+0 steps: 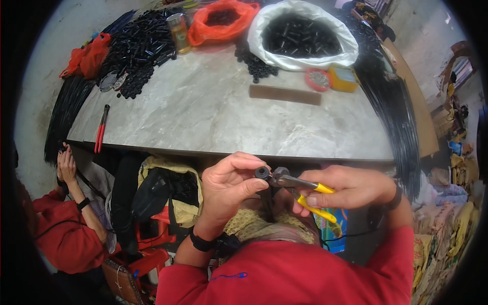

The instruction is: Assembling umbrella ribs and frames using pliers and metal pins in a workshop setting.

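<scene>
My left hand (231,185) pinches a small black round part (262,173) on the end of a black cable, just below the near edge of the grey table (229,117). My right hand (351,188) grips yellow-handled pliers (305,189), and their grey jaws close against the black part. Both hands are held over my lap, above a patterned cloth (254,223).
On the table lie red-handled pliers (100,129), a pile of black tubes (140,48), a white sack of black parts (300,35), an orange bag (221,20), a brown strip (284,94) and small tins (330,79). Black cable bundles (396,117) hang off the right edge. Another person in red (61,223) sits at left.
</scene>
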Demonstrator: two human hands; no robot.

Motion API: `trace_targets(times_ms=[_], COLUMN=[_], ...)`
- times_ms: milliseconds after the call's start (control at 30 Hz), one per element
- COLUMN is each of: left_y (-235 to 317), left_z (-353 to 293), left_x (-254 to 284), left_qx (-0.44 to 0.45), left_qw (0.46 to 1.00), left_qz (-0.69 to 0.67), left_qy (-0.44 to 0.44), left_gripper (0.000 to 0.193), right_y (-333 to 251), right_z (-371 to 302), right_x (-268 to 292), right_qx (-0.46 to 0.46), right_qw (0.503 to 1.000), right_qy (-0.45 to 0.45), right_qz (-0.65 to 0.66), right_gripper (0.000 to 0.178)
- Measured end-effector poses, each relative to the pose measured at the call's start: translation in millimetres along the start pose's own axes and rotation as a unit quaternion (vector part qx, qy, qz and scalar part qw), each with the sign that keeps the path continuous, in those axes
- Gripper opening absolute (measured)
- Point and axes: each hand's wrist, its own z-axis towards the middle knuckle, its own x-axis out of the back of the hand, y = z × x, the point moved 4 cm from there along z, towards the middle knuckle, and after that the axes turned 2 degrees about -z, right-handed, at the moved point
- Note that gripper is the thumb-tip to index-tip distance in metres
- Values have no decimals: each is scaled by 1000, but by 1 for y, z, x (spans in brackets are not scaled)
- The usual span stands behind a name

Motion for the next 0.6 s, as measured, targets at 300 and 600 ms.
trace_targets(times_ms=[300,600], left_y=[0,2], left_z=[1,3], left_x=[-6,-7], left_qx=[10,13], left_qw=[1000,999], left_qz=[13,28], left_qy=[10,17], left_gripper=[29,28], right_y=[-10,-14], right_z=[-5,-8], right_x=[6,10], right_qx=[-12,-88], right_qw=[997,992], right_qy=[-21,-42], right_qz=[-69,76], right_gripper=[29,26])
